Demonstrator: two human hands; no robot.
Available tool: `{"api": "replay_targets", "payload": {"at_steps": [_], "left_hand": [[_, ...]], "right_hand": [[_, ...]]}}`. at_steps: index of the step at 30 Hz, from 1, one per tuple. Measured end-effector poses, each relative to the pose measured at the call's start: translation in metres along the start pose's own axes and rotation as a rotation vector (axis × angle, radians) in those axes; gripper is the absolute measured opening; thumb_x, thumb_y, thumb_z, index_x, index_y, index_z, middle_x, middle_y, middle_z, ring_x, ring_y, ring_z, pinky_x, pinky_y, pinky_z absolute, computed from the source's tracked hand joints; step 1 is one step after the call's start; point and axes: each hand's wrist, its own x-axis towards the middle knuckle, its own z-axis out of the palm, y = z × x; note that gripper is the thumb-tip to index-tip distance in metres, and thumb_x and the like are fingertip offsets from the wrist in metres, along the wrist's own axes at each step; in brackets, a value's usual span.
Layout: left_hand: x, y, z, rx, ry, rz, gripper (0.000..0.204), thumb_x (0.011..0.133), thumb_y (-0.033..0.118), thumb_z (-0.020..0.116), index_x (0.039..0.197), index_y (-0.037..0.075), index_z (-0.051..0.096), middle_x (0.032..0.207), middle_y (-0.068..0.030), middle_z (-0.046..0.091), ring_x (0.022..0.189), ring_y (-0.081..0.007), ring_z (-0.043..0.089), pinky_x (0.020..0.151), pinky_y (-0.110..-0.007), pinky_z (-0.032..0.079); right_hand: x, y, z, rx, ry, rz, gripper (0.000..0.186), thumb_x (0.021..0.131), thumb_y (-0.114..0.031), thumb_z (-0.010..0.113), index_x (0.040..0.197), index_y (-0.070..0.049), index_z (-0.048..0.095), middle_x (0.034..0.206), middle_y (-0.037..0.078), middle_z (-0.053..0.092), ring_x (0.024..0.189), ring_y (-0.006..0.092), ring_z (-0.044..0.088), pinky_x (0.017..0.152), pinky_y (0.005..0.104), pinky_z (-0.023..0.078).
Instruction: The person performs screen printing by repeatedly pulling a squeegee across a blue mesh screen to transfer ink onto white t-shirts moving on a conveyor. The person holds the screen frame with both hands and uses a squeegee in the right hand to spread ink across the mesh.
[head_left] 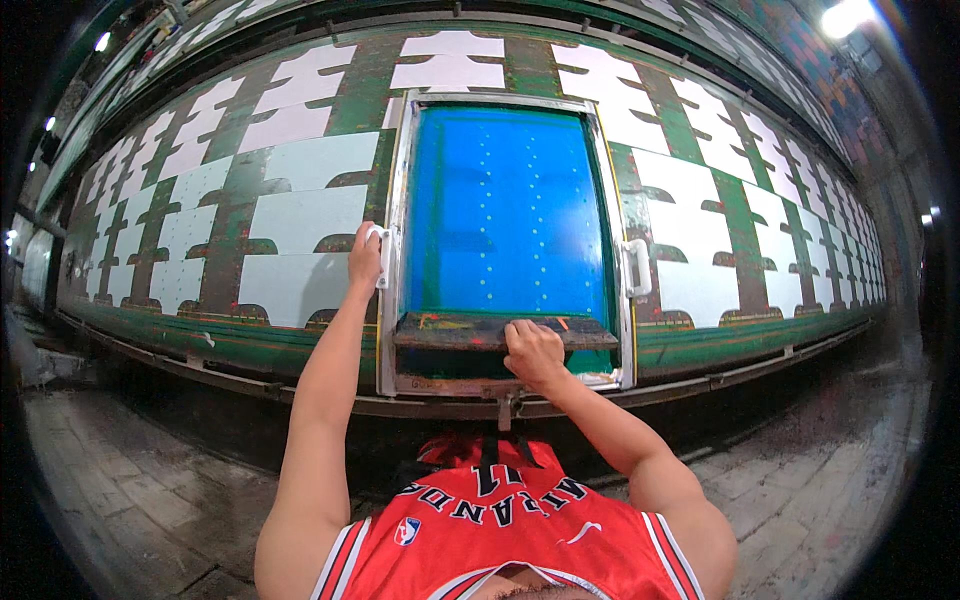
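Note:
A screen-printing frame (pixel 397 150) with a silver rim and blue mesh (pixel 510 205) dotted in rows lies on the long green table. My left hand (pixel 365 255) is closed on the white handle (pixel 383 270) on the frame's left side; a matching handle (pixel 636 268) on the right is free. My right hand (pixel 535 355) grips a dark, paint-stained squeegee (pixel 450 332) lying crosswise at the near end of the mesh.
Rows of pale cut fabric panels (pixel 690 240) lie on the table (pixel 240 345) to both sides and beyond the frame. A metal rail (pixel 720 375) runs along the near edge. Another table with panels (pixel 760 60) stands behind. Paved floor (pixel 140 470) shows below at left and right.

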Motion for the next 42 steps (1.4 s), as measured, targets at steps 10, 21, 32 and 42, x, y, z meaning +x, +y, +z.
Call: {"api": "replay_targets", "payload": {"at_steps": [10,21,32,42], "left_hand": [[0.003,-0.002,0.006,0.044,0.076,0.051,0.051,0.108,0.049,0.031,0.139,0.015,0.055,0.125,-0.0166,0.066,0.101,-0.0285,0.069,0.066,-0.039,0.052],[-0.006,0.021,0.007,0.101,0.075,-0.118,0.050,0.109,0.048,0.030,0.140,0.017,0.054,0.125,-0.0151,0.067,0.116,-0.0317,0.067,0.083,-0.040,0.053],[-0.004,0.013,0.009,0.274,0.110,0.041,0.044,0.109,0.039,0.035,0.139,0.013,0.055,0.123,-0.0193,0.068,0.109,-0.0340,0.070,0.091,-0.043,0.051],[-0.002,0.008,0.008,0.277,0.113,0.059,0.043,0.109,0.038,0.036,0.139,0.014,0.055,0.125,-0.0221,0.067,0.109,-0.0356,0.070,0.089,-0.045,0.051]], "right_hand": [[0.180,0.088,0.040,-0.102,-0.022,0.136,0.018,0.071,-0.015,0.072,0.084,-0.006,0.064,0.087,0.013,0.068,0.082,0.0313,0.072,0.070,0.0446,0.059],[0.330,0.213,0.075,-0.141,0.132,0.116,0.011,0.075,-0.013,0.063,0.082,-0.006,0.067,0.086,0.016,0.070,0.074,0.0367,0.071,0.068,0.0492,0.058],[0.402,0.290,0.029,-0.178,-0.040,0.084,0.019,0.074,-0.020,0.067,0.088,-0.013,0.077,0.086,0.018,0.074,0.085,0.0370,0.073,0.073,0.0494,0.059],[0.428,0.303,0.029,-0.105,-0.076,0.199,0.023,0.073,-0.020,0.064,0.088,-0.011,0.079,0.095,0.021,0.074,0.090,0.0402,0.072,0.081,0.0489,0.059]]}}
